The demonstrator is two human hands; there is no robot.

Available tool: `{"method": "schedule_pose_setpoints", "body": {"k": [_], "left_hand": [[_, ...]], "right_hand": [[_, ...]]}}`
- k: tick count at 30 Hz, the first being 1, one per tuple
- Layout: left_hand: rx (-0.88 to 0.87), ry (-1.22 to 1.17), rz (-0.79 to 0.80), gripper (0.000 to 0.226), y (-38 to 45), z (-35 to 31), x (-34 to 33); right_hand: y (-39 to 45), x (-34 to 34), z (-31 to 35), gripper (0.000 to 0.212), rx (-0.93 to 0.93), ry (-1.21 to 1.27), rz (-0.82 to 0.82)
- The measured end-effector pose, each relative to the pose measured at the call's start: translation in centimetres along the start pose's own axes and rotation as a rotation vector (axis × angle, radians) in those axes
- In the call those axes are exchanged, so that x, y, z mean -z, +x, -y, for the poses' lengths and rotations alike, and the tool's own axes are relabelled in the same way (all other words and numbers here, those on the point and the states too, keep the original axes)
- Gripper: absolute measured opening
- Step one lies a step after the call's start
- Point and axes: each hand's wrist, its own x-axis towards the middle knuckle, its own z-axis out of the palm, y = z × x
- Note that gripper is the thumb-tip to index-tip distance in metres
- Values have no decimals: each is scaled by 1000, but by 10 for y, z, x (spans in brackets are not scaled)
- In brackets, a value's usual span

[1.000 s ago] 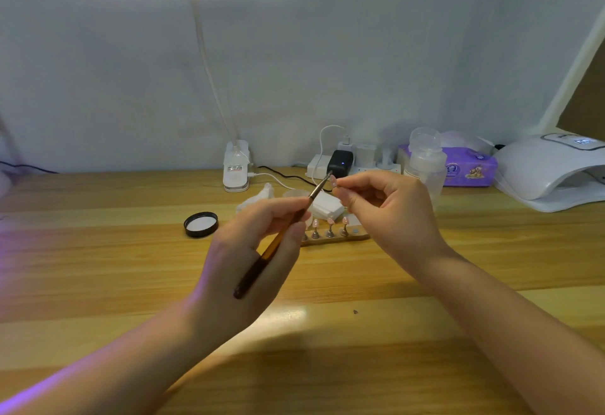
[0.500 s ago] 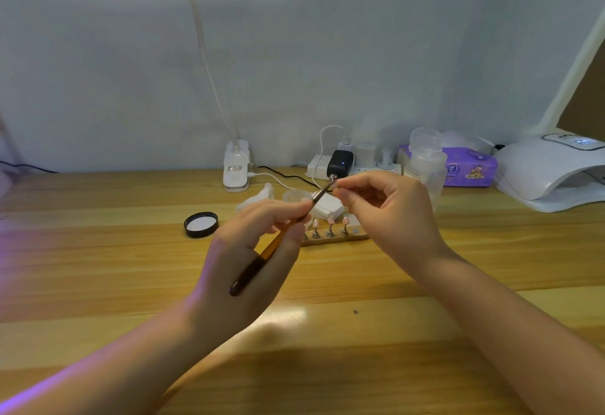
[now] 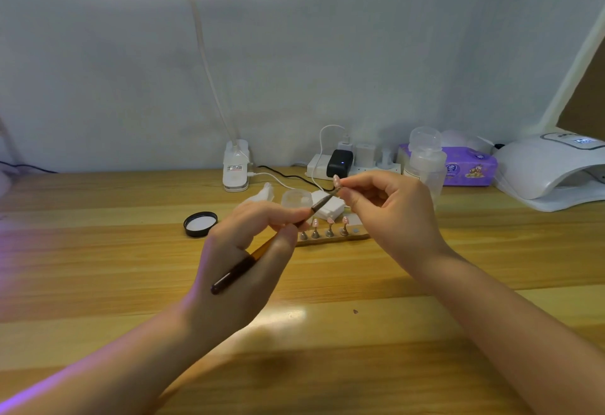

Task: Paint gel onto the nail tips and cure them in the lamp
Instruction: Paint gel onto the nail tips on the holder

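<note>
My left hand [image 3: 248, 264] grips a dark-handled gel brush [image 3: 262, 251] like a pen, its tip pointing up and right. My right hand [image 3: 389, 215] pinches a small stand carrying a pink nail tip [image 3: 336, 181] between thumb and fingers, and the brush tip touches the stand just under that nail. Behind my hands a wooden holder strip [image 3: 330, 238] carries several more pink nail tips on metal stands. A small clear gel jar [image 3: 296, 198] stands behind the brush. The white curing lamp [image 3: 550, 169] sits at the far right of the desk.
A black jar lid [image 3: 200, 224] lies left of the holder. Along the wall are a clip-on desk lamp base [image 3: 235, 166], a power strip with chargers [image 3: 353, 159], a clear pump bottle [image 3: 425, 159] and a purple wipes pack [image 3: 468, 169]. A white pad [image 3: 329, 207] lies behind the holder.
Both hands stay nearly in place. The brush tip has slid slightly down along the held nail tip, and the nail now shows above my right fingers.
</note>
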Motion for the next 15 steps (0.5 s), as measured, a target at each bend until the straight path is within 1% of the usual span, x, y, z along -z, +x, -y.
{"method": "schedule_pose_setpoints", "body": {"k": [3,8,15], "left_hand": [[0,4,-16,24,2,-2,-1],[-7,14,52,25,3,-2,-1],[-3,22,-20,26,3,-3,-1]], "right_hand": [[0,1,-1,19,0,-3,4],[0,0,-3,17,16,-51,4],[1,0,-4,17,38,-83,-9]]}}
